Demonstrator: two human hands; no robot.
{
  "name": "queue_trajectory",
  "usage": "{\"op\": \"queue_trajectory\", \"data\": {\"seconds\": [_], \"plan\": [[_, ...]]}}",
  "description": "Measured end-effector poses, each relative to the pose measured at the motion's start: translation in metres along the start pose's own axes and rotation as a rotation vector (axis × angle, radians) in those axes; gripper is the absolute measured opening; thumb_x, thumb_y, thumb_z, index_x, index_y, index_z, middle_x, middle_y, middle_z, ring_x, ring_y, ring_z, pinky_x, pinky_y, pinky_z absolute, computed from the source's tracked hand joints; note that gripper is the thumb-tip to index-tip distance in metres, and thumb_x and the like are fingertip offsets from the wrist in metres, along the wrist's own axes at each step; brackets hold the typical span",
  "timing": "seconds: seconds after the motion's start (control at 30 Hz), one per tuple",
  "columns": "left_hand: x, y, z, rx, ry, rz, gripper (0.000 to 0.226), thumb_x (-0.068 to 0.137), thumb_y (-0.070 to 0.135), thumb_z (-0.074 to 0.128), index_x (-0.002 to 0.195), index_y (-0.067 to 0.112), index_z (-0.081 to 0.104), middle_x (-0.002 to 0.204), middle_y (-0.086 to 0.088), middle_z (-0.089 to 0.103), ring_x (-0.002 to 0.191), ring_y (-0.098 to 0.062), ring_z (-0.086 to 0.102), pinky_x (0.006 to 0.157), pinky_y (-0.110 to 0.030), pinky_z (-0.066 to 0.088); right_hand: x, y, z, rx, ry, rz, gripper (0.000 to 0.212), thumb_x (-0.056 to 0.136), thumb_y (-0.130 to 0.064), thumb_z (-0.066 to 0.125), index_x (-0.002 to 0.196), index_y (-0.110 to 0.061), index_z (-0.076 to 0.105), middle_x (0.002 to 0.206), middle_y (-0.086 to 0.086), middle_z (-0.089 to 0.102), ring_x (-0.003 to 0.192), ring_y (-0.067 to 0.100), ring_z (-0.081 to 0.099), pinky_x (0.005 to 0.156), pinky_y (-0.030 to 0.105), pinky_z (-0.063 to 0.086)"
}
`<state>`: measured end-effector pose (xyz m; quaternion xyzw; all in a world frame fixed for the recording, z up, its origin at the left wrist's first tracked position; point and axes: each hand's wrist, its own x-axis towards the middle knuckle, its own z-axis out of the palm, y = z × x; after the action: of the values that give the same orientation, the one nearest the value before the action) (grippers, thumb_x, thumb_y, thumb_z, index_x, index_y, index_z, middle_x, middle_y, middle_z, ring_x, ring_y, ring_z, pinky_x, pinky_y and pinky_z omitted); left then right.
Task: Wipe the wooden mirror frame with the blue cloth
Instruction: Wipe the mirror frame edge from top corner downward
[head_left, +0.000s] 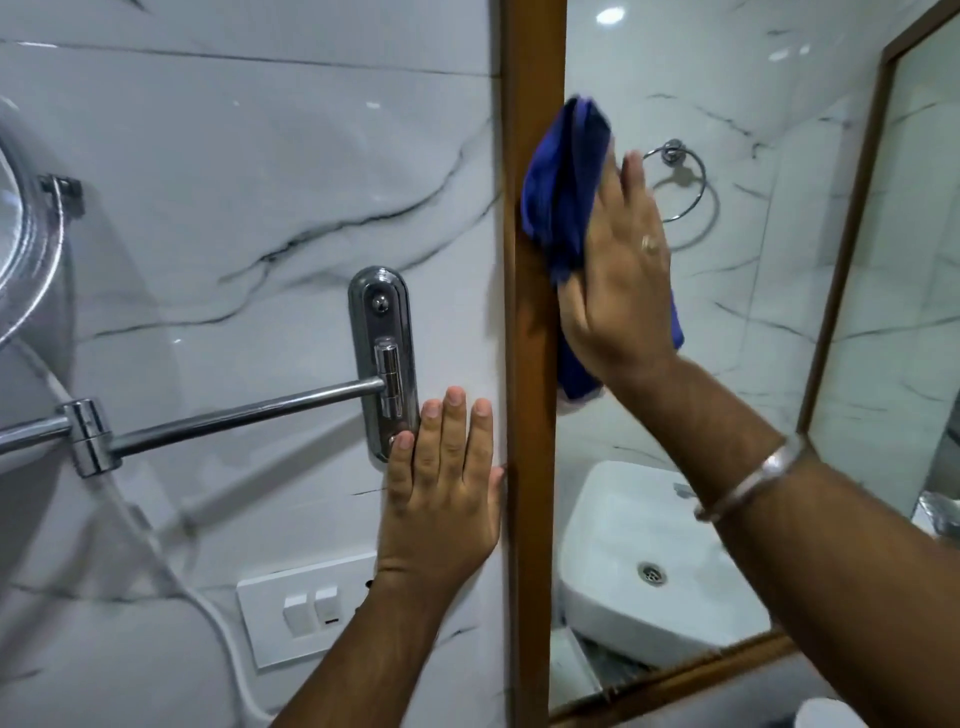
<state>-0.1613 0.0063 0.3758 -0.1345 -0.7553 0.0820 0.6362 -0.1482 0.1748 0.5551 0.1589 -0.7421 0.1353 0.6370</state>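
Note:
The wooden mirror frame (531, 467) runs as a brown vertical strip up the middle, with its bottom rail slanting off to the lower right. My right hand (618, 280) presses the bunched blue cloth (563, 192) flat against the frame's inner edge and the glass, at upper middle height. The cloth sticks out above my fingers and hangs below my palm. My left hand (441, 483) lies flat and open on the marble wall, its thumb touching the frame's left edge lower down.
A chrome swivel arm (244, 410) on a wall bracket (383, 358) juts leftward beside my left hand. A white switch plate (306, 613) sits below it. The mirror (727, 338) reflects a white basin and a towel ring.

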Motion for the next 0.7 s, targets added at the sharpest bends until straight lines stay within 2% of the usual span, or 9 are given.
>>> {"op": "queue_trajectory", "data": {"seconds": [0.1,0.23,0.3,0.4,0.43,0.47,0.53,0.63,0.7], "plan": [[0.001,-0.001,0.001,-0.005,0.008,-0.002,0.065,0.102,0.041,0.040,0.156,0.007,0.031,0.162,-0.020,0.019,0.151,-0.036,0.015,0.123,-0.049,0.002,0.008,-0.001,0.004,0.015,0.040,0.043,0.071,0.080,-0.013,0.044,0.147,0.000,0.023,0.156,0.020,0.024,0.145,0.035,0.014,0.120,0.045,0.014],[0.001,0.000,0.000,-0.016,0.012,0.005,0.064,0.101,0.040,0.041,0.155,0.007,0.034,0.161,-0.021,0.020,0.147,-0.036,0.025,0.123,-0.049,0.002,-0.084,-0.004,0.015,0.042,-0.017,0.010,0.086,0.070,-0.013,0.049,0.148,-0.001,0.014,0.155,0.022,0.019,0.147,0.032,0.007,0.120,0.045,0.010],[0.001,0.000,0.000,-0.006,0.004,0.002,0.064,0.101,0.040,0.040,0.156,0.007,0.032,0.161,-0.020,0.019,0.147,-0.035,0.024,0.122,-0.049,0.004,-0.163,-0.004,0.019,0.045,-0.144,0.045,0.089,0.070,-0.016,0.047,0.150,-0.005,0.010,0.158,0.017,0.012,0.148,0.029,0.004,0.121,0.044,0.007],[0.002,-0.001,-0.001,0.007,-0.003,-0.002,0.065,0.101,0.041,0.041,0.156,0.008,0.031,0.161,-0.020,0.018,0.147,-0.035,0.023,0.121,-0.049,0.004,-0.290,0.000,0.021,-0.091,-0.399,-0.045,0.078,0.071,-0.026,0.049,0.140,0.005,0.032,0.162,0.009,-0.005,0.148,0.031,-0.002,0.120,0.042,0.003],[0.002,-0.001,-0.001,0.012,-0.001,-0.001,0.065,0.101,0.041,0.041,0.156,0.007,0.032,0.161,-0.020,0.018,0.147,-0.035,0.023,0.121,-0.049,0.004,-0.323,0.004,0.019,-0.176,-0.482,-0.135,0.081,0.071,-0.030,0.049,0.142,0.005,0.030,0.161,0.010,-0.008,0.148,0.033,-0.005,0.120,0.042,0.002],[0.002,-0.001,-0.001,0.013,0.000,-0.001,0.066,0.101,0.041,0.041,0.156,0.007,0.031,0.161,-0.020,0.017,0.148,-0.035,0.022,0.121,-0.049,0.004,-0.347,0.007,0.016,-0.230,-0.553,-0.212,0.087,0.073,-0.033,0.048,0.147,0.002,0.019,0.161,0.011,-0.010,0.147,0.035,-0.005,0.119,0.043,0.002],[0.001,0.000,-0.001,0.017,-0.001,0.006,0.066,0.101,0.041,0.040,0.156,0.006,0.030,0.161,-0.021,0.016,0.149,-0.036,0.020,0.122,-0.050,0.001,-0.355,0.016,0.013,-0.217,-0.567,-0.267,0.080,0.085,-0.030,0.041,0.151,-0.004,0.005,0.161,0.010,-0.008,0.147,0.035,-0.004,0.120,0.043,0.003],[0.002,0.002,0.000,0.034,-0.008,0.002,0.067,0.101,0.041,0.038,0.157,0.005,0.028,0.161,-0.022,0.013,0.148,-0.038,0.021,0.122,-0.051,0.000,-0.293,0.024,0.014,-0.125,-0.462,-0.298,0.057,0.091,-0.030,0.038,0.139,0.000,0.033,0.161,0.012,0.000,0.147,0.036,0.003,0.120,0.045,0.007],[0.002,0.001,0.002,0.038,-0.005,0.007,0.067,0.102,0.041,0.037,0.157,0.005,0.026,0.161,-0.023,0.013,0.147,-0.039,0.021,0.122,-0.052,-0.001,-0.218,0.018,0.014,-0.034,-0.326,-0.239,0.055,0.093,-0.035,0.038,0.133,0.003,0.039,0.156,0.020,0.017,0.143,0.040,0.015,0.119,0.048,0.014]]}}
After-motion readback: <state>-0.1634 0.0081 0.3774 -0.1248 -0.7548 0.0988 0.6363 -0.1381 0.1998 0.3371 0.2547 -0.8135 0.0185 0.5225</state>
